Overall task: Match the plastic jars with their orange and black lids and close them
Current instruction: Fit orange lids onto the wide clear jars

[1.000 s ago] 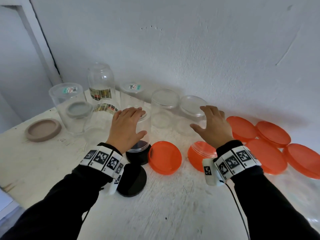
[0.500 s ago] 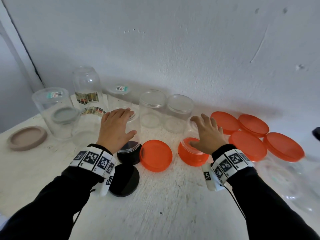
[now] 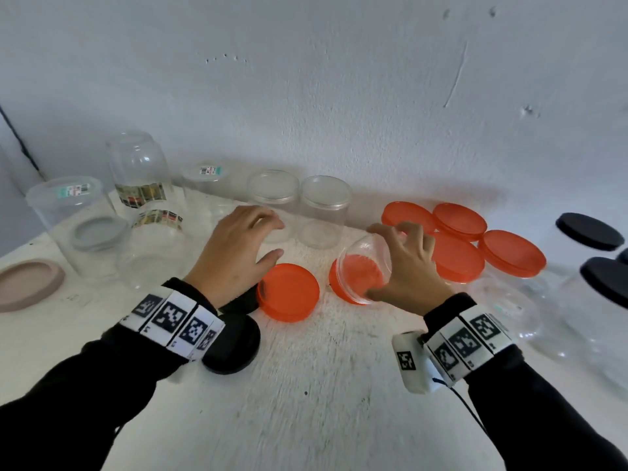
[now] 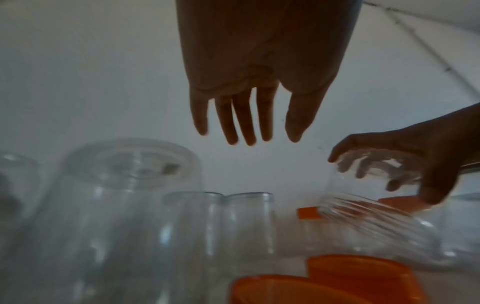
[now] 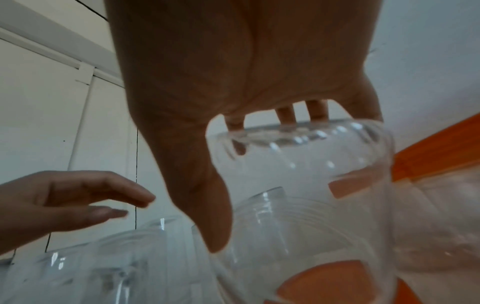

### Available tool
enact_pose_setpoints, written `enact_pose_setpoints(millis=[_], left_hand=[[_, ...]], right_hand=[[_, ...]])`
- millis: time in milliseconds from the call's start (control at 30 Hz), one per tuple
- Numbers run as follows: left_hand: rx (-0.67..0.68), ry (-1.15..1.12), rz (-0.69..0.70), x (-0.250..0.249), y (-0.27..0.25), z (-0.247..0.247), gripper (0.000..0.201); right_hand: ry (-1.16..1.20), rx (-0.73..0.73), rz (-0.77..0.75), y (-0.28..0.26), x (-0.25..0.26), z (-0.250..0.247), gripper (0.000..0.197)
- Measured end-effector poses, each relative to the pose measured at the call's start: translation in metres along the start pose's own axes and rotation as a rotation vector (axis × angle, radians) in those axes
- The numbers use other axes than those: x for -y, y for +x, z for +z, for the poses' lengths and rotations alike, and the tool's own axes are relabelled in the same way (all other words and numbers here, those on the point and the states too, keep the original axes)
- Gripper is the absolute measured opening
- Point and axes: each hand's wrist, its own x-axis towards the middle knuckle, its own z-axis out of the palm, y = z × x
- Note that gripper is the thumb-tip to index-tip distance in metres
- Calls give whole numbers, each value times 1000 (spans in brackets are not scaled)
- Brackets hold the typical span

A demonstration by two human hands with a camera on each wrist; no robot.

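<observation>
White table (image 3: 306, 419), clear jars in a row past both hands. Right hand (image 3: 413, 270) fingers curled around tilted clear jar (image 3: 363, 266), its mouth over an orange lid (image 3: 339, 294). Left hand (image 3: 234, 256) hovers flat, fingers straight, holding nothing; loose orange lid (image 3: 289, 292) between the hands.

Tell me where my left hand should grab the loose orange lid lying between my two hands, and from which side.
Take the orange lid by its rim, from above. It lies flat on the table, so only the edge offers a hold. The left hand is open just above and behind it; spanning thumb and fingers across the rim probably works best.
</observation>
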Motion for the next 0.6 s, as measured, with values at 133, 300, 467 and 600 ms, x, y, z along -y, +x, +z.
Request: enact_pose_setpoints(millis=[133,300,467,600], left_hand=[[402,-51,112,-21,1,20,39],[855,209,111,-21,8,49,92],[1030,281,38,-21,13,60,108],[1037,291,25,-20,13,66,99]], right_hand=[[81,-90,1,-26,-6,4,92],[212,-110,32,-57,-15,6,96],[278,-138,104,-80,-19,7,94],[313,-116,179,-90,-24,9,89]])
